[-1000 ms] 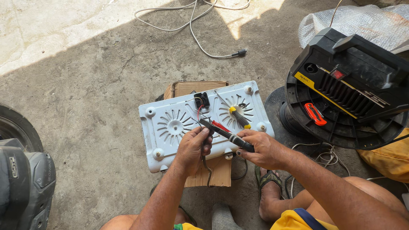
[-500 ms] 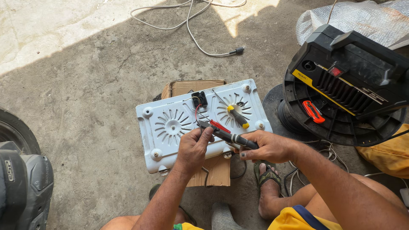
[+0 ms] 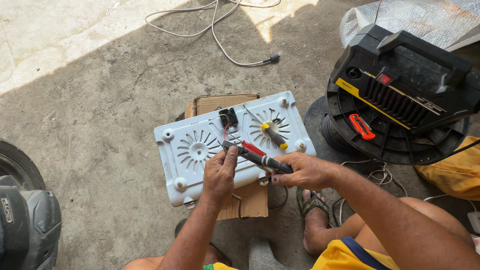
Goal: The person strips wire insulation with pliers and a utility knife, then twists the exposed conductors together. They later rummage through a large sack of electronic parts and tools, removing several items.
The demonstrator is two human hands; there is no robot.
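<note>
Outdoor work area on bare concrete, half in shade.

The concrete floor (image 3: 100,100) is grey, rough and stained, with fine cracks; strong sunlight falls across its upper left corner and in a patch at the top centre, the rest lies in shadow. A white power cord (image 3: 220,30) trails loosely over the floor, ending in a dark plug (image 3: 272,58). A dark tyre (image 3: 17,162) shows at the left edge. A crinkled silvery sheet (image 3: 415,20) lies at the upper right. No walls or windows are in view.
</note>
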